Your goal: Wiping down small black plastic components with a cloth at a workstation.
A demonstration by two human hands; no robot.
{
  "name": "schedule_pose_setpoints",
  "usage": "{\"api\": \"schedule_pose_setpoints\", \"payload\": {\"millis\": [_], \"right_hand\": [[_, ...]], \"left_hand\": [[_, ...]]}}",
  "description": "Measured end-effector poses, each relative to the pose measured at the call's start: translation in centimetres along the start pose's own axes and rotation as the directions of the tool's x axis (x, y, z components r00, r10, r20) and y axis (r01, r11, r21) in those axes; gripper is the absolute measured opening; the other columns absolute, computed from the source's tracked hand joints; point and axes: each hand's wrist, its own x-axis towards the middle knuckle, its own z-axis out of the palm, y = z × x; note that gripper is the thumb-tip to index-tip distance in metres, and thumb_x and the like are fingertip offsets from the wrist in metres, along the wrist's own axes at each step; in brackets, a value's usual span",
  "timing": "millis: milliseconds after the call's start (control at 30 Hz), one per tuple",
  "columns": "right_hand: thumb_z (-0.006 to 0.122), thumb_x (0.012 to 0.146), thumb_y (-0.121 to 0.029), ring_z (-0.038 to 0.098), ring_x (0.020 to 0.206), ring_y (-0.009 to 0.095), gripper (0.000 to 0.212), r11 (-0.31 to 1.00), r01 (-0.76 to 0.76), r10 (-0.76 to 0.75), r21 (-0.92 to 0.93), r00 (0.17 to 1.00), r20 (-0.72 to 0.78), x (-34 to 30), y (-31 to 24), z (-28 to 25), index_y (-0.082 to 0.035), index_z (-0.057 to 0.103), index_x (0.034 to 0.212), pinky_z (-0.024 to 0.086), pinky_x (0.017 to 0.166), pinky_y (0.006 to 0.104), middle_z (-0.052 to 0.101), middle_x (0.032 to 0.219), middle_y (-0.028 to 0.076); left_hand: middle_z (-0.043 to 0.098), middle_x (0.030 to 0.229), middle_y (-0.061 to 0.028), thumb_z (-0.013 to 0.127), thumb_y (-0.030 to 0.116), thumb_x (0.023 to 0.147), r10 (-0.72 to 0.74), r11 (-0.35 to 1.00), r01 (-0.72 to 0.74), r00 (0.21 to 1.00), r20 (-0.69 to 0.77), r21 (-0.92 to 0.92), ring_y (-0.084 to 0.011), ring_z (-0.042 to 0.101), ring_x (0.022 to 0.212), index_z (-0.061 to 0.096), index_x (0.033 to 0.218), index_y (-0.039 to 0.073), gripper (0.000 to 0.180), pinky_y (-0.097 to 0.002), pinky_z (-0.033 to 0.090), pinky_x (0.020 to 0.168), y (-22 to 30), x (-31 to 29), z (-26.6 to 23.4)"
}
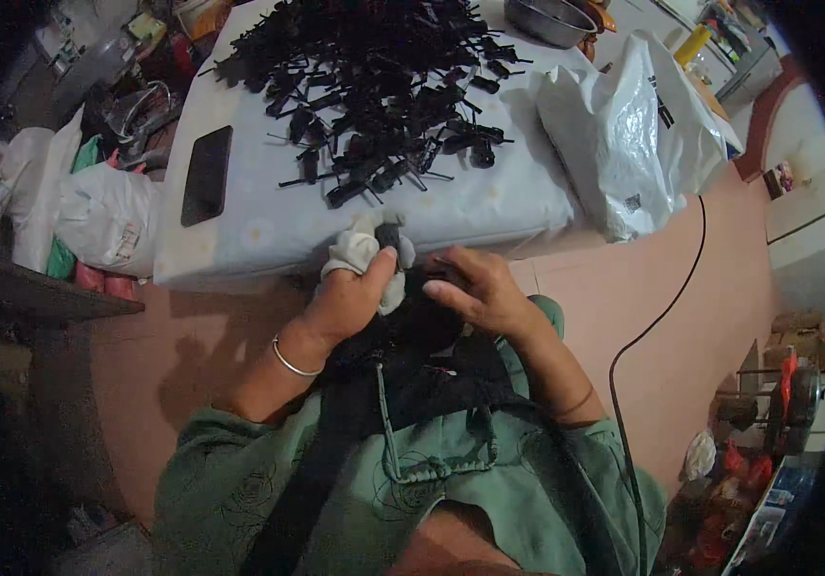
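Observation:
My left hand [348, 300] is closed around a bunched white cloth [354, 252], its thumb pressed on a small black plastic part [389, 236] that pokes out of the cloth. Both are just off the table's near edge, above my lap. To the right of them is my right hand [481, 291], its thumb and bent fingers apart, with nothing visible between them. The dark clothing behind makes its fingertips hard to make out. Beyond my hands, a large heap of similar black parts with thin stems [359, 82] spreads over the white-covered table [268, 211].
A black phone [208, 176] lies at the table's left. On the right stands a white plastic bag [614, 144], with a metal bowl [552, 19] behind it. White sacks [105, 216] sit on a low shelf at left. A black cable [657, 322] runs across the floor.

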Motion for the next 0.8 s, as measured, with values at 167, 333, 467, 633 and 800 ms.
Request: {"api": "schedule_pose_setpoints", "payload": {"millis": [167, 333, 467, 633, 800], "right_hand": [[0.061, 0.077, -0.010, 0.053, 0.056, 0.022, 0.011, 0.998, 0.068, -0.068, -0.007, 0.998, 0.004, -0.3, 0.0, 0.0, 0.001, 0.058, 0.079, 0.042, 0.053, 0.0295, 0.057, 0.067, 0.013], [0.059, 0.080, -0.013, 0.045, 0.053, 0.015, 0.015, 0.987, -0.135, 0.129, 0.089, 0.989, 0.071, 0.3, -0.4, 0.8, 0.000, 0.056, 0.072, 0.038, 0.050, 0.0268, 0.053, 0.061, 0.006], [0.055, 0.085, -0.016, 0.042, 0.059, 0.007, 0.020, 0.950, -0.200, 0.199, 0.239, 0.980, 0.029, 0.2, 0.3, 2.1, 0.000, 0.054, 0.073, 0.037, 0.052, 0.0249, 0.052, 0.062, 0.000], [0.051, 0.086, -0.017, 0.042, 0.051, 0.023, 0.020, 0.970, -0.186, 0.174, 0.155, 0.981, 0.090, 0.3, -1.4, 1.1, 0.001, 0.053, 0.076, 0.038, 0.051, 0.0330, 0.046, 0.060, 0.017], [0.048, 0.087, -0.019, 0.039, 0.051, 0.027, 0.023, 0.994, -0.104, 0.101, 0.036, 0.992, 0.079, 0.4, -0.9, 1.1, 0.001, 0.052, 0.077, 0.039, 0.052, 0.0336, 0.047, 0.061, 0.018]], "left_hand": [[0.055, 0.094, -0.0029, 0.042, 0.008, 0.085, -0.113, 0.992, 0.107, 0.989, 0.091, 0.063, -0.0089, 0.051, 0.076, 0.039, 0.119, 0.000, 0.035, -0.0224, 0.043, 0.065, 1.0, -0.4, -0.4], [0.051, 0.081, -0.0010, 0.043, 0.008, 0.084, 0.034, 0.964, -0.095, 0.970, 0.239, 0.248, -0.0051, 0.046, 0.069, 0.036, 0.120, 0.001, 0.037, -0.0209, 0.040, 0.059, 1.6, -0.6, 0.0], [0.046, 0.074, 0.0009, 0.043, 0.007, 0.084, -0.070, 0.965, -0.017, 0.945, 0.318, 0.263, -0.0034, 0.042, 0.063, 0.033, 0.122, 0.004, 0.040, -0.0195, 0.037, 0.055, 1.2, -0.4, -0.2], [0.049, 0.078, -0.0012, 0.044, 0.009, 0.083, -0.089, 0.992, 0.059, 0.956, 0.279, 0.113, -0.0077, 0.045, 0.064, 0.040, 0.115, 0.004, 0.033, -0.0226, 0.039, 0.058, 0.5, -0.8, -0.4], [0.046, 0.076, 0.0003, 0.045, 0.007, 0.082, -0.135, 0.991, 0.135, 0.974, 0.184, 0.016, -0.0057, 0.041, 0.063, 0.044, 0.108, 0.004, 0.027, -0.0224, 0.038, 0.056, 0.1, -0.8, -0.7]]}}
